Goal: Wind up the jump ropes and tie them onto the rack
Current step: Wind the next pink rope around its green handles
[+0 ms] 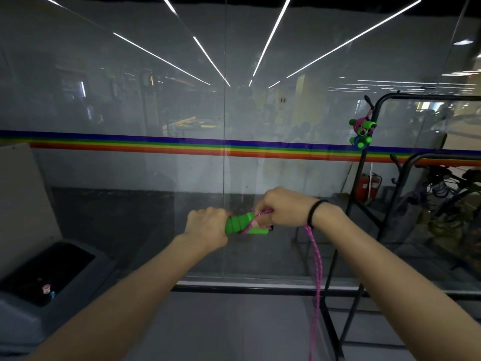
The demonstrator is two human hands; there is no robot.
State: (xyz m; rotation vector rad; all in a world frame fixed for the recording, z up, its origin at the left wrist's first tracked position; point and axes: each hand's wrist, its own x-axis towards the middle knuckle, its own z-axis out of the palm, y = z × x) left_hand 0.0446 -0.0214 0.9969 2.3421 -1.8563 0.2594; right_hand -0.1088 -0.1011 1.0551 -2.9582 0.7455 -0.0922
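My left hand (207, 225) grips the green handles (239, 224) of a jump rope, held side by side at chest height. My right hand (282, 207), just right of the handles, pinches the pink rope (316, 259) where it loops around them. The rest of the pink rope hangs down from under my right wrist and leaves the frame at the bottom. A black metal rack (364, 162) stands to the right. Two wound ropes with green handles (361, 132) are tied to the rack's upright post, one above the other.
A glass wall with a rainbow stripe (182, 145) runs straight ahead. A grey bin with a dark opening (52, 272) sits at the lower left. Bicycles (453, 188) and a red extinguisher (365, 187) show behind the glass at right.
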